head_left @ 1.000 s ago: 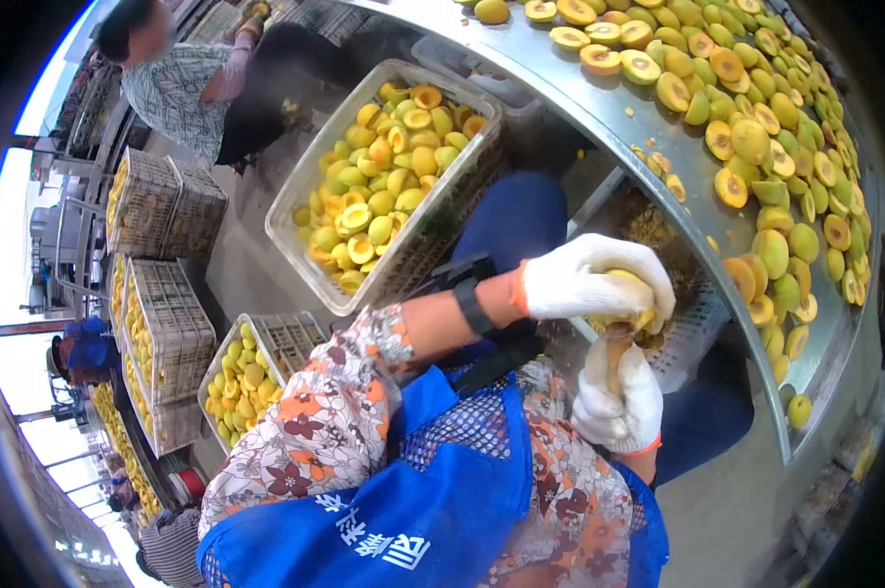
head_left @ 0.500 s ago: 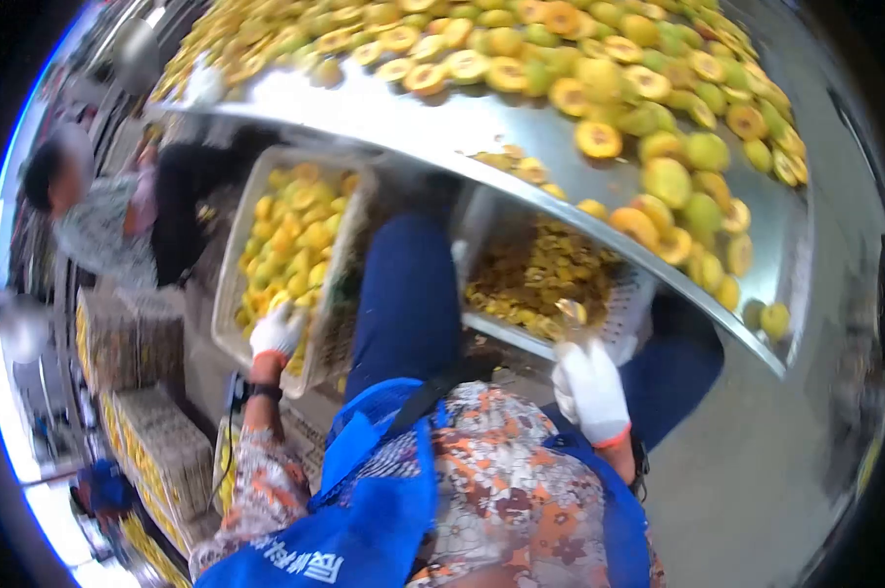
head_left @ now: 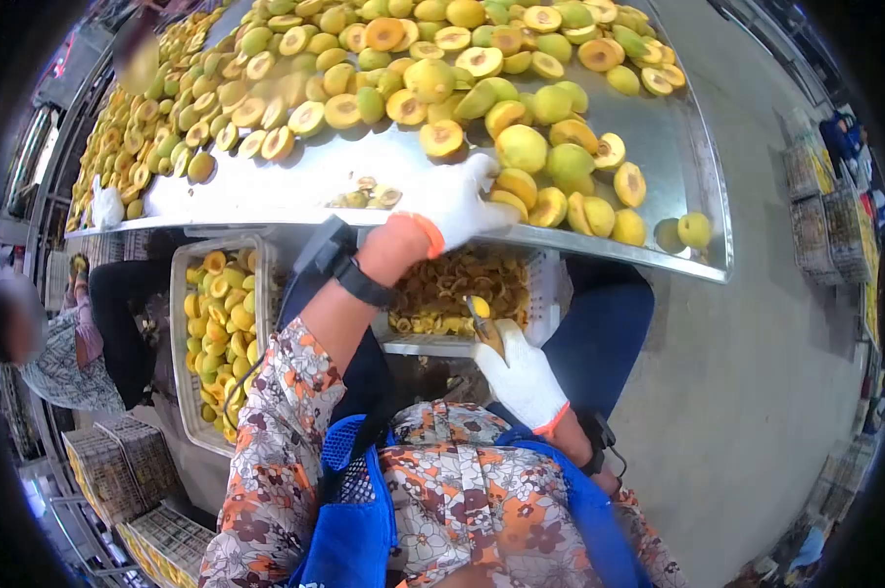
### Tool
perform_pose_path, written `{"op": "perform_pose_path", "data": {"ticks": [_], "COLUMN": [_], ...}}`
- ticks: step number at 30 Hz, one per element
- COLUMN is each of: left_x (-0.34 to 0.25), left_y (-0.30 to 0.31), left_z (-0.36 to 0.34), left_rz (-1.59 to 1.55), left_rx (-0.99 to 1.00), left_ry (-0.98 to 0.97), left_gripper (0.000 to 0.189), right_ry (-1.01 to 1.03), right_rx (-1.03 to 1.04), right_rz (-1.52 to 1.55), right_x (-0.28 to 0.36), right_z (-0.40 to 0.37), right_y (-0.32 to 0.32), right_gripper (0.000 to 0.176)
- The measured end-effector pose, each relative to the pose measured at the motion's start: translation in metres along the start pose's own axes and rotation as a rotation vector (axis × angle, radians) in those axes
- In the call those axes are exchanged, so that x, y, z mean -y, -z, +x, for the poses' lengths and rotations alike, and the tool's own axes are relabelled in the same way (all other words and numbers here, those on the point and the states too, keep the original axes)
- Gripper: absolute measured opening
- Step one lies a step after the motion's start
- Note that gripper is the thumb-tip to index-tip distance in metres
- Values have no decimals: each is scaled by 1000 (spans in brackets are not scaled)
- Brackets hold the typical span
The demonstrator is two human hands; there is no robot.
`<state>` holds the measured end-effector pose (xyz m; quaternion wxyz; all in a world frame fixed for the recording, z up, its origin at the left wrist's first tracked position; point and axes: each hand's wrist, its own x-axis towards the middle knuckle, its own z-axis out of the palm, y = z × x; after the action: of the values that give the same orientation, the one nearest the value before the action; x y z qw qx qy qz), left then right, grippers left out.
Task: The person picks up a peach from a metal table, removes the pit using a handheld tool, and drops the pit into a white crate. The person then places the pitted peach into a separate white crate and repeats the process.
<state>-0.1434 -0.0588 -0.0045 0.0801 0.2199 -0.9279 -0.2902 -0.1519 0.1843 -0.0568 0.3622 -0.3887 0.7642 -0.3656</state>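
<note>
My left hand point(head_left: 452, 204), in a white glove with an orange cuff, reaches over the near edge of the metal table. Its fingers are apart and curve toward a halved peach point(head_left: 508, 203) at the edge of the pile; any firm grip on it is not visible. My right hand point(head_left: 521, 377), gloved the same way, is closed around the wooden handle of a small knife point(head_left: 488, 333). A yellow bit point(head_left: 478, 307) of fruit is at the knife's tip. Below it, between my knees, a white crate point(head_left: 428, 347) contains brownish-yellow scraps point(head_left: 442, 294).
Many halved peaches point(head_left: 344, 110) cover the metal table point(head_left: 266, 201), whose raised rim runs in front of me. A crate point(head_left: 181, 343) of yellow halves stands at my left. Another person point(head_left: 65, 353) sits beyond it. Stacked crates point(head_left: 119, 470) stand lower left.
My left hand has moved from the crate of yellow halves up to the fruit on the table. My right hand still holds the knife above the scraps. The camera view has turned.
</note>
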Motion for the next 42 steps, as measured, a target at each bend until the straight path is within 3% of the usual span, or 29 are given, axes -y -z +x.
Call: {"op": "perform_pose_path", "data": {"ticks": [1,3,5,10,12,13,15,16,19,21,22,23,24,25,26,28,34,37,39,41,42], "left_x": [5,13,22,19,17,17,15,9,7,3,-1,-3,1,7,11,3,3,-4,-2,-3,-4], "left_y": [3,2,-2,7,2,2,4,6,3,-14,-20,-23,-22,-20,-19,-11,-22,-19,-19,-13,-11], "left_z": [6,6,1,-3,-9,-13,-30,-44,-85,-98,-104,-109,-112,-116,-119,-123,-127,-131,-132,-134,-133], "left_rz": [-131,-256,-195,-209,-166,-164,-780,-981,-1087,-1232,-1316,-1399,-1400,-1609,-1814,-1681,-1372,-1342,-1398,-1391,-1382], "left_rx": [57,119,-36,27,-166,-163,-379,-369,-201,-233,-256,-278,-286,-198,-102,-133,-205,-227,-229,-181,-124], "left_ry": [42,88,-116,-60,-118,-122,-69,-63,-52,36,126,216,221,205,184,220,278,336,373,320,263], "left_gripper": [50,49,47,31,28,28,43,48,45,45,44,43,43,41,38,39,56,60,60,59,57], "right_ry": [133,34,-58,20,62,124,178,166,148,111,346,346,507,668,671,419,247,363,380,158,154], "right_rx": [-38,-30,-14,-46,-74,-104,-136,-142,-105,-46,-91,-85,-164,-241,-234,-100,-81,-98,-56,-82,-83], "right_rz": [-62,-6,52,97,118,133,153,244,303,246,83,82,-103,-290,-289,-65,-124,-241,-205,73,74], "right_x": [-6,-3,3,18,26,29,28,25,29,41,37,29,24,21,21,30,50,45,43,49,40], "right_z": [-2,-7,-5,3,3,2,0,-2,-7,-7,-5,-3,-1,0,-1,-5,-3,2,2,-1,0], "right_y": [-1,5,10,9,11,13,13,13,18,23,19,15,11,8,6,7,5,13,13,8,8], "right_gripper": [42,41,40,41,42,43,45,46,51,43,30,30,26,21,21,23,23,20,18,17,17]}}
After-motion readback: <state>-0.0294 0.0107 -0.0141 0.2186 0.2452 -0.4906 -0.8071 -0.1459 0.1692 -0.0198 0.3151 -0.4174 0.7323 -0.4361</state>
